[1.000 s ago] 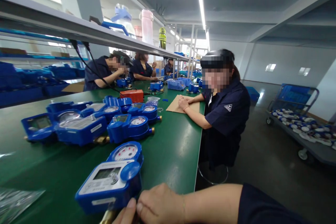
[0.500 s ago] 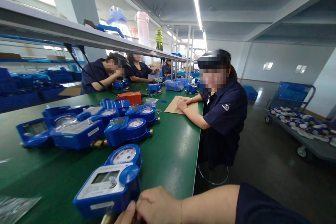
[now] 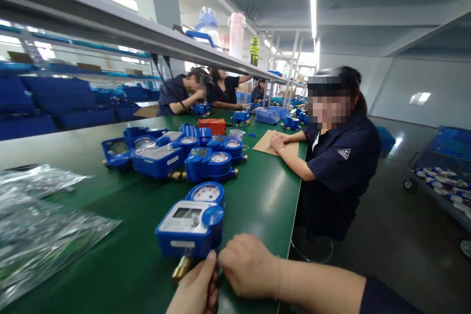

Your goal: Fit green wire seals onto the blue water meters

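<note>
Blue meter [image 3: 172, 244]: lies face up on the near part of the green bench [image 3: 128, 274], glossy and boxy, well apart from the cluster of similar meters [image 3: 158, 162] beyond it.
Right hand [image 3: 248, 265]: fingers curled in at the meter's near right corner, tips hidden; from where I stand I cannot tell whether they hold anything.
Left hand [image 3: 195, 284]: thumb stretched forward, gap to the bent fingers narrow, close by the same corner; what lies between them I cannot make out.
White face plate [image 3: 176, 224]: covers the box's top, its print too small to read.
Round dial [image 3: 205, 193]: sits at the far end, white with red marks, in a blue ring.
Blue cap [image 3: 212, 215]: smooth and round, beside the plate.
Brass fitting [image 3: 182, 270]: juts from the near side, shiny gold.
Display [image 3: 187, 213]: grey and rectangular, set in the plate.
Label strip [image 3: 183, 244]: thin and white, across the near wall.
</note>
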Tool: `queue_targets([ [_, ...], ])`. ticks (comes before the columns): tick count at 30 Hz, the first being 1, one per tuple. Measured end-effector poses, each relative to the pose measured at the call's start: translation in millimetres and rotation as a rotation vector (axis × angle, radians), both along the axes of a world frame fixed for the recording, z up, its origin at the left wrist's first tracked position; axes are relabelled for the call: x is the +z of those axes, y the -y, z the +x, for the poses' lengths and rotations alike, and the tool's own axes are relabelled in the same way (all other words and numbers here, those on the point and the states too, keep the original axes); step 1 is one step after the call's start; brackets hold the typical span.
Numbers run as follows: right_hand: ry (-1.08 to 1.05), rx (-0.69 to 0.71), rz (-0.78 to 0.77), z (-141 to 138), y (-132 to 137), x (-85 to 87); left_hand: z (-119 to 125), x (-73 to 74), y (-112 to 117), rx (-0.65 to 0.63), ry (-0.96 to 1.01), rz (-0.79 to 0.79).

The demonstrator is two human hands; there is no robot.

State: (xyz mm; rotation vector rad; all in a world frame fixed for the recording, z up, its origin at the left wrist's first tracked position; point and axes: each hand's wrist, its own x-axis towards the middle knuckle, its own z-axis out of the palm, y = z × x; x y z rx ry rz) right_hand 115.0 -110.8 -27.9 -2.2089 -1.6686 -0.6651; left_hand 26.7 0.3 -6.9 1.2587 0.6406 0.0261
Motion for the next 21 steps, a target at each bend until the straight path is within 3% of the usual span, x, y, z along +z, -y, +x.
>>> queue_targets([
  [6, -0.168, -0.101, 0.095, -21, 5, -15.6, -12, 2.0, 8, -0.093, 0.035, 0.11],
  [14, -0.276, -0.038, 0.104, -22, 6, -15.1, -7, -0.7, 6, -0.094, 0.046, 0.101],
  [18, -0.491, 0.032, 0.13, -22, 9, -11.2, -5, -6.7, 8, -0.069, 0.078, 0.061],
  [21, -0.8, 0.039, 0.155, -22, 8, -9.8, -6, -9.9, 10, -0.034, 0.093, 0.045],
])
